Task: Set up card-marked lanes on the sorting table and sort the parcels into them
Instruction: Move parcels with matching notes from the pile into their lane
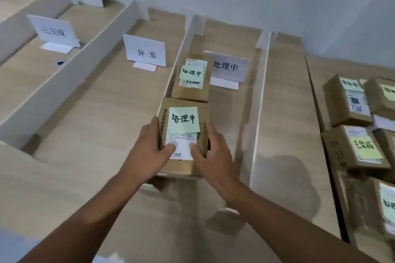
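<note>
Far parcel [190, 94] and lane card [229, 66] block ahead; right lane [284, 102] free.

The left hand [149, 147] and right hand [211, 149] gripped a cardboard parcel [183, 166] by its sides, thumbs on its white label, in the lane holding the right-most card [228, 66]. A second parcel [192, 92] lay just beyond, perhaps touching it. Further right, more parcels [350, 149] sat on the worktop [96, 113].

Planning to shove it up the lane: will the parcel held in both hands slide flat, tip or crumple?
The parcel looks like a stiff, squat cardboard box, so it probably slides flat rather than tipping. Flat faces mean no rolling. Its green note might snag.
</note>
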Demonstrator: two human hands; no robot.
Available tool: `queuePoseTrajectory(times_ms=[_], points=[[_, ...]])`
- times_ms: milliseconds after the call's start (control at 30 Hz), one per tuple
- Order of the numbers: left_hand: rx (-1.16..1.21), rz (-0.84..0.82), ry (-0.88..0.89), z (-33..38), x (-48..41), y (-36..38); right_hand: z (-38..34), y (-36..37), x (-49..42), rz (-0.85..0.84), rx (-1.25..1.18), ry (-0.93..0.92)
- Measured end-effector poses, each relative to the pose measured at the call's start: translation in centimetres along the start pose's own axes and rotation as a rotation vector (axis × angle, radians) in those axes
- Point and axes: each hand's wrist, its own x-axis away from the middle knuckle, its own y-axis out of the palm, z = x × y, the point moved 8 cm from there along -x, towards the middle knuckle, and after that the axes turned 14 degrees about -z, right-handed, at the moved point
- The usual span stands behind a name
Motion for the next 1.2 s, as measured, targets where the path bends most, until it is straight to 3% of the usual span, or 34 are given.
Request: queuePoseTrajectory(times_ms=[300, 433, 533, 700, 900, 1000, 1200], points=[[-0.015, -0.036, -0.099, -3.7, -2.0, 0.1, 0.7, 2.5, -2.6, -0.038, 0.020, 0.050], [-0.039, 0.175, -0.085, -0.3, 0.0, -1.8, -0.2, -1.1, -0.7, -0.021, 0.030, 0.025], [-0.075, 0.230, 0.091, 6.3, -0.1, 0.2, -0.1, -7.3, 2.9, 0.058, 0.084, 0.005], [-0.117, -0.113, 0.364, 21.9, -0.4, 16.7, 7.3, -21.1, 15.3, 0.296, 0.181, 0.116], [-0.106, -0.434, 0.618, 36.7, 8.9, 40.0, 23.5, -34.2, 39.0, 0.490, 0.187, 0.357], [-0.109, -0.579, 0.630, 39.9, 13.8, 52.0, 33.1, -38.3, 50.7, 0.542, 0.179, 0.463], [-0.086, -0.757, 0.429, 42.1, 20.2, 73.3, 50.4, -44.0, 65.5, 0.535, -0.002, 0.582]])
